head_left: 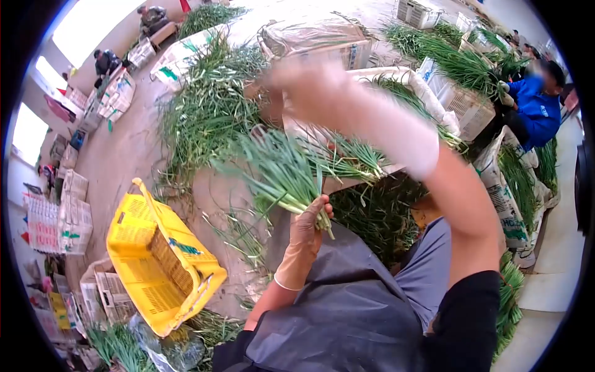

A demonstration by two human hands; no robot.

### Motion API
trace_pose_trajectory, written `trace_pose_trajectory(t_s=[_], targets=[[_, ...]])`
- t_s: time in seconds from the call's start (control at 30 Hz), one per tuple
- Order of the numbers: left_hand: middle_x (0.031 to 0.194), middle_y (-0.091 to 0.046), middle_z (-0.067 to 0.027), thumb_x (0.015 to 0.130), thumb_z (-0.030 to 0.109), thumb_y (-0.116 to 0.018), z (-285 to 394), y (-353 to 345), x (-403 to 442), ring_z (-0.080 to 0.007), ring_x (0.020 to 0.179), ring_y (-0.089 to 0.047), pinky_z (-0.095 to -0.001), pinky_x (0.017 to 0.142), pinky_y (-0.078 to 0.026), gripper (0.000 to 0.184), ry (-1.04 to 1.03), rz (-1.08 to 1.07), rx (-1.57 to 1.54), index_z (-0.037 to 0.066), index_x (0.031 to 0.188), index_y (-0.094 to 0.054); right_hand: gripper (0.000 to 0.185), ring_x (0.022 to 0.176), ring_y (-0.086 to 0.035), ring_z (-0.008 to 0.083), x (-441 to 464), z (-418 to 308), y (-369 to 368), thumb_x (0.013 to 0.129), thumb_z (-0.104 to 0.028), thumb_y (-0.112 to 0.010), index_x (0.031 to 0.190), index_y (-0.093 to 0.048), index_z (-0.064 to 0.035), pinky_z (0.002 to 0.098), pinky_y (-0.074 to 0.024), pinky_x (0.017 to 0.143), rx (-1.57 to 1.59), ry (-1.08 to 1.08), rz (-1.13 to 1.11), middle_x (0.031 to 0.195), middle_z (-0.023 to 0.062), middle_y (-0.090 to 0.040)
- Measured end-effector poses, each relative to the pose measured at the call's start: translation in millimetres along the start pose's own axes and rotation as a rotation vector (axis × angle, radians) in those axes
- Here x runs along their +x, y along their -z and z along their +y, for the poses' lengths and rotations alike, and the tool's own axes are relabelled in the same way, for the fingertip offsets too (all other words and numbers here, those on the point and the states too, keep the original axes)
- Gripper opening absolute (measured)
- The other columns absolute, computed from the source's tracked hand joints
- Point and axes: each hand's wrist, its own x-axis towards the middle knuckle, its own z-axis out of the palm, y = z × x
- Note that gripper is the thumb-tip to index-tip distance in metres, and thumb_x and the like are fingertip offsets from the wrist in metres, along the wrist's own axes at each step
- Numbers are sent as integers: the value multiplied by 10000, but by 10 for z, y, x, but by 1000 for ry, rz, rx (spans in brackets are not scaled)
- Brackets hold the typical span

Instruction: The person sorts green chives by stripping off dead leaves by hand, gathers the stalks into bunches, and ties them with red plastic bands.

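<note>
My left hand (305, 226), in a thin pale glove, is closed round the pale stem ends of a bunch of green onions (279, 170). The leaves fan out up and to the left, above the dark apron (347, 297) on my lap. My right hand (307, 90), also gloved, is raised beyond the bunch and smeared by motion. Its fingers cannot be made out, nor whether it holds anything. Behind it lies a lined crate (427, 93) with more green onions (359, 158) at its near edge.
A yellow plastic crate (158, 260) lies tilted at my left. A big heap of green onions (207, 105) covers the floor ahead, with loose leaves nearer. A person in a blue jacket (539, 111) sits at the right among filled crates. Other people sit far left.
</note>
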Motion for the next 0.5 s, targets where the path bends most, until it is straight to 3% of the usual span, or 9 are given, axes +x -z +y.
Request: trace_pose_trajectory(t_s=[0.07,0.13,0.2,0.23,0.27,0.33,0.4,0.47,0.5], targets=[[791,-602,-45,795,60,-657,-92,-76,-45,-142,676,-588,-262,614,-491,200,-52,-26,142,34,967,-557,414,986,-568,213,-729,-321,-296,757,-364,-660,1132,-577,-209,340,-483,810,184,65,-181,1093,53,-576],[855,-596,-40,802,56,-646,-235,-74,-70,-134,728,-586,-262,639,-491,259,-117,-158,119,53,1031,-524,383,998,-540,242,-1153,-444,-829,743,-328,-670,1072,-594,-148,341,-435,858,57,82,-68,1082,67,-550],[930,-575,-27,803,82,-651,-387,-86,-87,-121,785,-575,-255,641,-479,319,-230,0,28,69,1081,-495,343,1013,-512,242,-1343,-471,-1104,740,-296,-666,1017,-587,-110,358,-387,900,243,-55,-77,1086,51,-544],[930,-575,-27,803,82,-651,-408,-70,-107,-121,785,-575,-255,641,-479,319,-222,-4,36,69,1081,-495,204,921,-557,224,-1396,-450,-1199,787,-208,-638,939,-593,-80,325,-430,831,111,-66,-52,1012,64,-575],[934,-569,-21,798,82,-651,-400,-42,-129,-117,779,-569,-250,634,-471,334,-197,-54,82,72,1093,-494,204,921,-557,224,-1451,-460,-1179,787,-208,-638,939,-593,-80,325,-430,831,112,-74,-50,1012,64,-575],[942,-556,-8,789,81,-651,-336,65,-165,-109,767,-555,-238,621,-455,365,-148,-145,172,77,1116,-491,153,842,-611,234,-1595,-475,-1139,803,-170,-603,894,-603,-48,328,-474,737,906,-500,-24,899,95,-620],[872,-588,-31,761,54,-668,-224,219,-107,-137,718,-570,-260,629,-469,345,-26,-161,161,50,1074,-521,114,736,-595,113,-1813,-457,-1107,860,-116,-573,911,-587,-15,244,-460,686,1461,-576,153,775,41,-613],[874,-595,-40,739,58,-695,-60,260,-84,-137,718,-561,-279,653,-469,329,61,-142,89,-2,1032,-559,111,712,-580,128,-2079,-418,-929,846,-80,-589,883,-579,23,252,-465,668,1638,-753,157,845,57,-622],[882,-602,-67,748,64,-696,-16,366,-20,-144,720,-552,-291,656,-462,299,65,-217,37,-27,1002,-566,120,712,-582,130,-2248,-351,-939,841,-83,-594,898,-582,22,252,-466,675,1626,-758,58,854,55,-623]])
